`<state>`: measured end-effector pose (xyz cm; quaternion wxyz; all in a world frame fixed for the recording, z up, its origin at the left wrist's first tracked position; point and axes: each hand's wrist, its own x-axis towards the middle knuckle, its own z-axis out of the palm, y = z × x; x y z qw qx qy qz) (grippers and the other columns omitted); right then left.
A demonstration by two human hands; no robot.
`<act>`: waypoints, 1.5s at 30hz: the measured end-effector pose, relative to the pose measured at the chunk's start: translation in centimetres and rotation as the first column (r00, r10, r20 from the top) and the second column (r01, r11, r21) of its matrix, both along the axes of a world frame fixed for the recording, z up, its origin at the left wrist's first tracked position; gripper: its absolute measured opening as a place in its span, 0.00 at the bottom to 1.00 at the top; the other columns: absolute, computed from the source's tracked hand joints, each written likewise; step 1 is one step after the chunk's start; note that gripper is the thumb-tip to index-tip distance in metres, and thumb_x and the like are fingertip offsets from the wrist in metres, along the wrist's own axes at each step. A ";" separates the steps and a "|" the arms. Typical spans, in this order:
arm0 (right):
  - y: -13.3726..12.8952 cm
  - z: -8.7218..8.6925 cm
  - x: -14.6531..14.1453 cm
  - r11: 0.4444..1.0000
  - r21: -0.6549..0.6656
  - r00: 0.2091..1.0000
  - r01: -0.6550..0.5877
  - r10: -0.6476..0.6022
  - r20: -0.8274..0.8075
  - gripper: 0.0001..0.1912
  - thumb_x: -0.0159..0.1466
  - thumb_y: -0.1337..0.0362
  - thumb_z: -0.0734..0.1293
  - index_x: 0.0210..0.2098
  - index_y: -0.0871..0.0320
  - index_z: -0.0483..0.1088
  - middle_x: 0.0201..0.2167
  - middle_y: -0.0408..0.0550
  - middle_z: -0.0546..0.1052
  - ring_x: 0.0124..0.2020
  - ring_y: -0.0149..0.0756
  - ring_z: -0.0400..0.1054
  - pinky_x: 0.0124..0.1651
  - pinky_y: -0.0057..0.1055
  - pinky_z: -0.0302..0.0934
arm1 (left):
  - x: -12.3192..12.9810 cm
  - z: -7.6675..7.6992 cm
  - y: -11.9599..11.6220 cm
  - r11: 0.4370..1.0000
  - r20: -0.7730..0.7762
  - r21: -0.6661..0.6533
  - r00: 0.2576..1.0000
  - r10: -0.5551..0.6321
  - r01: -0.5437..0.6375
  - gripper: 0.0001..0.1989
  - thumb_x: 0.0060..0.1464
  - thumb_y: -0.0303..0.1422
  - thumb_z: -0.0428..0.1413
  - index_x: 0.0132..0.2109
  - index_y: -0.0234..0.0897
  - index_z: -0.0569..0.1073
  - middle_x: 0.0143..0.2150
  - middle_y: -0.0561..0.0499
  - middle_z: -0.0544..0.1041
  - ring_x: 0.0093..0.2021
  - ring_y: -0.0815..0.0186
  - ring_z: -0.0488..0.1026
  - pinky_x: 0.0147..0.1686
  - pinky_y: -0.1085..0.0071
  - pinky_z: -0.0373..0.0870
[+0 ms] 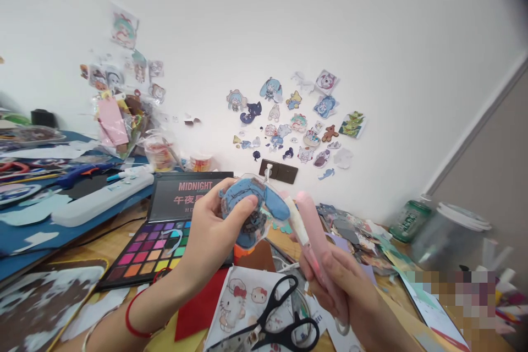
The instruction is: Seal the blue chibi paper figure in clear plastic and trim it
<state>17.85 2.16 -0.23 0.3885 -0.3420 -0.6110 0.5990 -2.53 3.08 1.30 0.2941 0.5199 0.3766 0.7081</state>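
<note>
My left hand [220,225] pinches a blue cartoon cutout [249,206] with dark outlines, wrapped in clear plastic film, thumb pressed on its face. My right hand [338,272] is wrapped round a pink mini hair straightener [315,225]; its two arms are spread apart at the top, and a pinkish glow shows at one tip. The cutout's right edge is close to the straightener's pale inner arm; whether they touch I cannot tell. Below both hands, black-handled scissors [274,308] lie on a sheet of printed cartoon cats [235,308].
An open eyeshadow palette [140,250] stands behind my left forearm. On the left are a white power strip [103,198] and a blue mat [25,253]. Paper scraps [358,231], a green bottle [410,220] and a clear tub [449,236] crowd the right. Stickers [272,91] cover the wall.
</note>
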 end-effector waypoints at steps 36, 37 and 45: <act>-0.1 -1.2 -0.7 0.914 0.311 0.952 0.261 -0.298 0.076 0.21 0.63 0.50 0.61 0.21 0.57 0.60 0.18 0.37 0.53 0.18 0.26 0.45 0.21 0.27 0.38 | 2.0 -1.0 -0.2 0.970 0.153 -0.080 0.964 -0.217 0.231 0.11 0.54 0.39 0.56 0.32 0.36 0.69 0.23 0.56 0.73 0.23 0.71 0.68 0.24 0.76 0.68; -0.1 -1.2 -0.7 0.907 0.314 0.946 0.281 -0.318 0.072 0.21 0.63 0.50 0.61 0.21 0.58 0.61 0.17 0.37 0.53 0.18 0.25 0.44 0.21 0.27 0.37 | 2.0 -0.9 -0.2 0.970 0.140 -0.075 0.966 -0.220 0.232 0.10 0.54 0.39 0.57 0.33 0.36 0.69 0.25 0.55 0.73 0.24 0.70 0.69 0.26 0.76 0.69; 1.5 -2.7 1.1 0.364 0.871 0.713 0.331 -0.701 0.022 0.13 0.60 0.62 0.65 0.45 0.57 0.70 0.36 0.51 0.77 0.35 0.42 0.71 0.36 0.33 0.64 | -0.6 0.0 1.2 0.979 0.011 0.201 1.000 0.011 -0.013 0.21 0.51 0.35 0.60 0.51 0.39 0.65 0.44 0.48 0.71 0.43 0.64 0.71 0.43 0.69 0.69</act>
